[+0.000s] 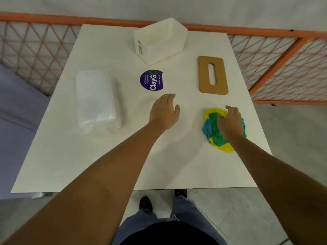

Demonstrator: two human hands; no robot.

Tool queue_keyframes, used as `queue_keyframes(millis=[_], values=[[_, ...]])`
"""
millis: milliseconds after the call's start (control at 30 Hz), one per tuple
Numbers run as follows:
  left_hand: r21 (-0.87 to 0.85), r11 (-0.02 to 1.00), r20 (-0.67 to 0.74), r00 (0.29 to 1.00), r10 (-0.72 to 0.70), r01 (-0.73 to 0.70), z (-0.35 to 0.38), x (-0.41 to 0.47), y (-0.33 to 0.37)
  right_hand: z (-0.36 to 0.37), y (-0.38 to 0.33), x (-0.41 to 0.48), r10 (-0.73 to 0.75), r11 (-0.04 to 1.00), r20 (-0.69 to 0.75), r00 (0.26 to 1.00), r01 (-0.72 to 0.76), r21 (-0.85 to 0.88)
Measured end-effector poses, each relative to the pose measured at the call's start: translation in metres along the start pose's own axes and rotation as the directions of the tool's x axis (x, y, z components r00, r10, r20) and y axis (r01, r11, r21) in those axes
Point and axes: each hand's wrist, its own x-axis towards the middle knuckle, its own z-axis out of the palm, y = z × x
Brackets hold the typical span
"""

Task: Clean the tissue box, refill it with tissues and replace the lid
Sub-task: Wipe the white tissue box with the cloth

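The left hand [164,112] is flat and released over the desk [106,165]. The right hand [230,123] lies on the crumpled cloth [211,129]; I cannot tell whether it grasps it.

Tissue box [160,40]: plain white.
Lid [212,75]: tan wood.
Cloth [215,131]: yellow, green, blue patches.
Tissue pack [97,100]: white, clear wrap.
Sticker [151,79]: purple, white lettering.
Table [88,165]: cream.
Railing [276,55]: orange lattice.

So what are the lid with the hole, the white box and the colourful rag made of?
Lid: looks like wood or cork, matte brown, no shine. Box: probably plastic, smooth white with rounded corners. Rag: soft cloth, crumpled in yellow, green and blue folds.
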Motion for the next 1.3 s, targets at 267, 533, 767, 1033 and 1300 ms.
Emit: queue_keyframes(millis=[267,533,767,1033,1300], values=[[0.042,0.991,0.425,0.896,-0.132,0.126,0.060,0.024,0.050,-0.018,0.045,0.037,0.123,0.987,0.246,0.961,-0.092,-0.135],[-0.050,0.968,0.474,0.859,-0.195,0.247,0.101,0.030,0.090,-0.019,0.053,0.070,0.090,0.995,0.459,0.884,-0.060,-0.079],[-0.362,0.772,0.436,0.827,-0.355,0.522,0.077,0.043,0.085,-0.020,0.020,0.094,0.011,0.962,0.554,0.833,-0.161,0.223],[-0.518,0.709,0.131,0.864,-0.487,0.478,0.014,0.066,0.028,-0.007,-0.072,0.096,-0.070,0.789,0.500,0.863,-0.259,0.557],[-0.677,0.634,-0.052,0.835,-0.548,0.374,-0.045,0.104,-0.022,0.017,-0.172,0.097,-0.205,0.800,0.445,0.872,-0.112,0.589]])
